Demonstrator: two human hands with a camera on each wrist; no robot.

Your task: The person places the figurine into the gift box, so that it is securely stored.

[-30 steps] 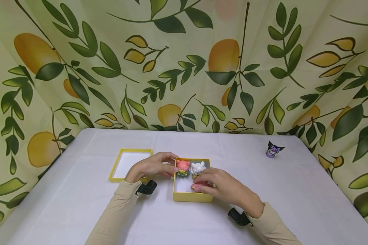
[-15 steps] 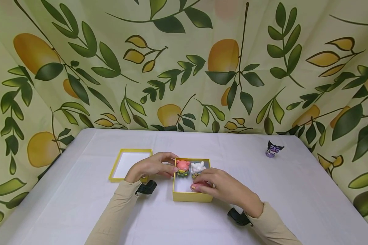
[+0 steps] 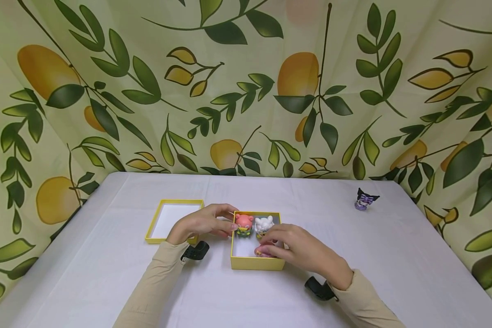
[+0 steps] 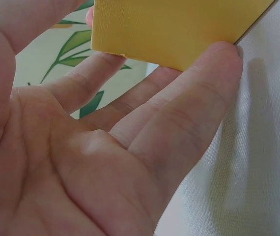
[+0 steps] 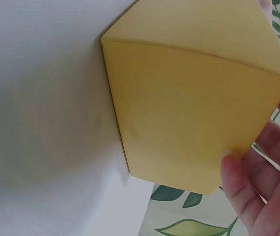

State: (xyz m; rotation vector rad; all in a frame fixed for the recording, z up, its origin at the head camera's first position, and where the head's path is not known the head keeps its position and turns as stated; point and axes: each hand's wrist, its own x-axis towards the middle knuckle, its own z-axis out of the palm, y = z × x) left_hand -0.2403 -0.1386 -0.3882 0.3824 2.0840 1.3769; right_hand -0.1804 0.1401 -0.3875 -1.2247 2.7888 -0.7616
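A yellow box (image 3: 257, 263) sits on the white table with several toy figurines inside. My left hand (image 3: 201, 222) holds its left side, thumb at the rim and fingers along the outer wall (image 4: 174, 29). A coral-pink figurine (image 3: 244, 221) stands in the back left corner, beside a white figurine (image 3: 263, 224). My right hand (image 3: 301, 246) reaches over the right wall and holds a pink figurine (image 3: 259, 251) that lies low in the front right part, mostly hidden by my fingers. In the right wrist view one fingertip (image 5: 232, 167) rests against the box's outer wall.
The yellow-rimmed lid (image 3: 148, 238) lies inside up to the left, partly behind my left hand. A black and purple figurine (image 3: 365, 201) stands at the back right of the white-covered table (image 3: 352, 255). A leaf-and-fruit patterned curtain (image 3: 246, 91) hangs behind.
My right thumb and fingers have shifted slightly over the pink figurine, and a little less of it shows. The left hand and the box stay where they were.
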